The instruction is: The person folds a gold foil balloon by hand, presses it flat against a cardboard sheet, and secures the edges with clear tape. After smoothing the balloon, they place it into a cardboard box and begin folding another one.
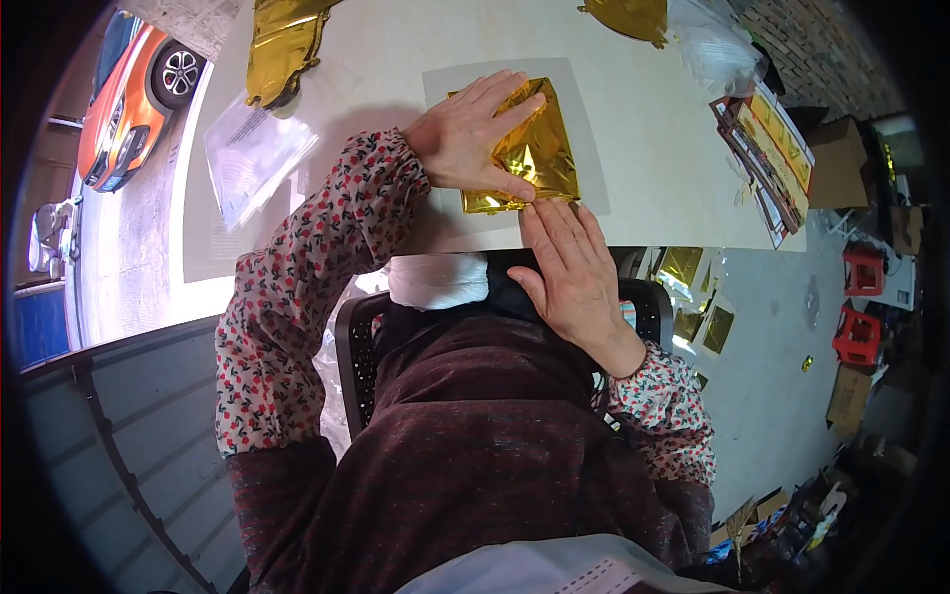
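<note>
A shiny gold foil piece, flattened into a rough rectangle, lies on a grey rectangle on the pale table. My left hand rests flat across its left part, fingers spread and thumb along the near edge. Below it, my right hand reaches up from the table's front edge with its fingers stretched out. Those fingertips are right at the foil's near edge, close to my left thumb. Part of the foil is hidden under the left hand.
More gold foil lies at the back left, and another foil piece at the back right. Clear plastic sleeves are on the left. Printed cards lie at the right edge. Red stools stand on the floor.
</note>
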Demonstrator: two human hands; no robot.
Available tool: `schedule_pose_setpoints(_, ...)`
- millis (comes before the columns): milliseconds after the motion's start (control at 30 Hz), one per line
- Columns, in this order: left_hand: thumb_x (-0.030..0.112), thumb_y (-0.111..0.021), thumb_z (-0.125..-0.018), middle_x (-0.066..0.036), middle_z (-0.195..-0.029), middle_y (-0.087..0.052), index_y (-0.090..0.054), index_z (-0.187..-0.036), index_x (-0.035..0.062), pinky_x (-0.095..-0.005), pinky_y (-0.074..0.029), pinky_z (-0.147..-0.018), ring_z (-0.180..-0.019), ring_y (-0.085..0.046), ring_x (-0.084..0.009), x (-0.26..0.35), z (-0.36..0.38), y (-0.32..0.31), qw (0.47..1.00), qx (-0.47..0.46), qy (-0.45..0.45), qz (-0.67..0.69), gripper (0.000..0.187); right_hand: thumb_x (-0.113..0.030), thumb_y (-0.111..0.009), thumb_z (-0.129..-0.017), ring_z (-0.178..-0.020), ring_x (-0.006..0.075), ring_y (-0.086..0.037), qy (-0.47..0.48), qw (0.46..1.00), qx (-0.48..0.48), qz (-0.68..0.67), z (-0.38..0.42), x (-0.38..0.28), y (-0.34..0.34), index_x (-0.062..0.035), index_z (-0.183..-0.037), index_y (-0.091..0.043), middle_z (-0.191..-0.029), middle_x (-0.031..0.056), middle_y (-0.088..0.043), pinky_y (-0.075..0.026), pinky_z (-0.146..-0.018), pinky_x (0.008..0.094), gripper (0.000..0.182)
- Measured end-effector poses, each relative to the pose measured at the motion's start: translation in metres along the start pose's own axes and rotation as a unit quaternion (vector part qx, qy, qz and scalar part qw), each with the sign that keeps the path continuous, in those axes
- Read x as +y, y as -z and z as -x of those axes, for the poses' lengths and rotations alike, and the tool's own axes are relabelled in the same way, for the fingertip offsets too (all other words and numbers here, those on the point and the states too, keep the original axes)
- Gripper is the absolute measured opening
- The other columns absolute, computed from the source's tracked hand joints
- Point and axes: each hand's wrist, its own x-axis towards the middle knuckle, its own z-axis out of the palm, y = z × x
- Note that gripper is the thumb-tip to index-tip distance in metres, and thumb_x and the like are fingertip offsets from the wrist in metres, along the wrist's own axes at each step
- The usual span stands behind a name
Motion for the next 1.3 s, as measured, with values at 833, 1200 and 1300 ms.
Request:
schedule_pose_setpoints(833, 0.061, -0.075, -0.071, -0.029, -0.151, -0.027, -0.028, -0.152, 0.009, -0.0494, -0.028, -0.115, -0.141, -0.028, -0.0455, 0.0, -0.001, 0.003, 1.0, -0.003, -0.021, 0.017, 0.107, -0.034, -0.068, -0.085, -0.131, 0.0321, -0.046, 0.014, 1.0, -0.008, -0.024, 0.002, 0.001, 0.0, -0.0005, -0.135, -0.052, -0.139, 0.0175, -0.051, -0.033, -0.11, 0.0477, 0.063)
schedule_pose_setpoints(1200, 0.062, -0.075, -0.071, -0.029, -0.152, -0.025, -0.026, -0.152, 0.0082, -0.049, -0.023, -0.117, -0.142, -0.024, -0.0443, 0.0, -0.004, 0.004, 0.999, -0.044, 0.0, 0.013, 0.109, -0.029, -0.07, -0.081, -0.119, 0.0337, -0.053, 0.056, 0.994, 0.063, -0.067, 0.003, 0.007, 0.004, 0.0033, -0.126, -0.056, -0.125, 0.0178, -0.057, -0.04, -0.103, 0.0473, 0.057)
schedule_pose_setpoints(1300, 0.07, -0.069, -0.071, -0.028, -0.152, -0.025, -0.028, -0.151, 0.0062, -0.0486, -0.023, -0.118, -0.143, -0.022, -0.0431, 0.0, -0.002, 0.004, 0.999, -0.045, 0.003, 0.003, 0.11, -0.027, -0.071, -0.081, -0.12, 0.0359, -0.053, 0.042, 0.994, 0.094, -0.024, -0.01, 0.013, 0.014, 0.0031, -0.125, -0.057, -0.125, 0.0188, -0.057, -0.04, -0.102, 0.048, 0.055)
